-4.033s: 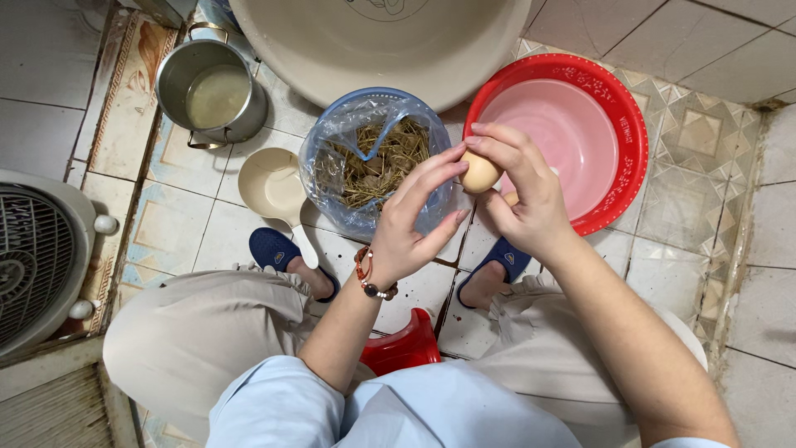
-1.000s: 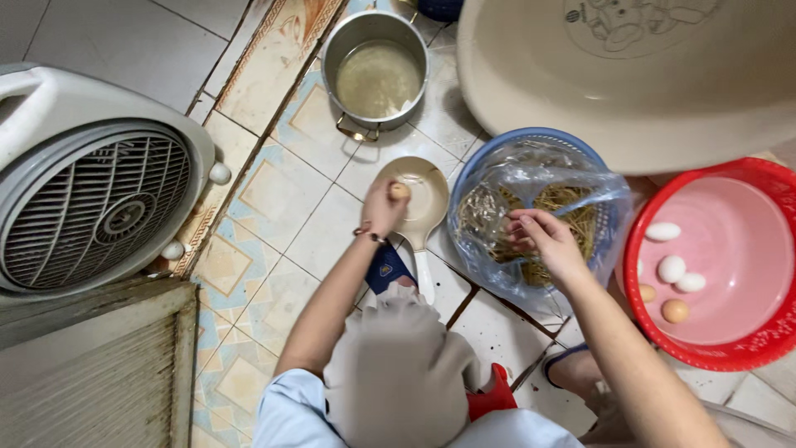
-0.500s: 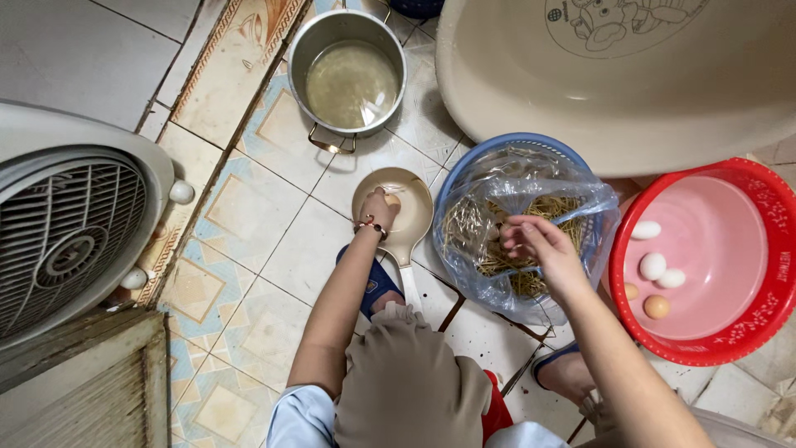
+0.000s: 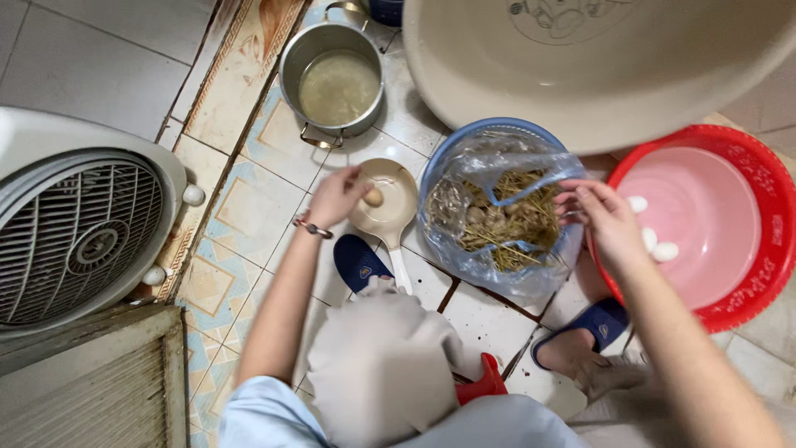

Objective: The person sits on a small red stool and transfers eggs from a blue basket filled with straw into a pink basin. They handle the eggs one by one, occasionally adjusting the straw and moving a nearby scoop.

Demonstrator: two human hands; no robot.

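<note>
On the tiled floor, a crouching person is working with eggs over a beige ladle and a bag of straw.

Left hand (image 4: 336, 197) is pinching a brownish egg (image 4: 374, 197) in its fingertips, holding it over the bowl of the ladle (image 4: 396, 217). Right hand (image 4: 604, 217), fingers loosely curled, is gripping the edge of the clear plastic bag (image 4: 464, 158) sitting in a blue basin (image 4: 460, 138). White eggs (image 4: 655, 241) are lying in the red basin (image 4: 750, 274) just beside; a steel pot (image 4: 332, 79) is standing near the ladle.

The left hand (image 4: 336, 197) reaches forward with fingers pinched together; the right hand (image 4: 604, 217) extends with fingers loosely curled.
</note>
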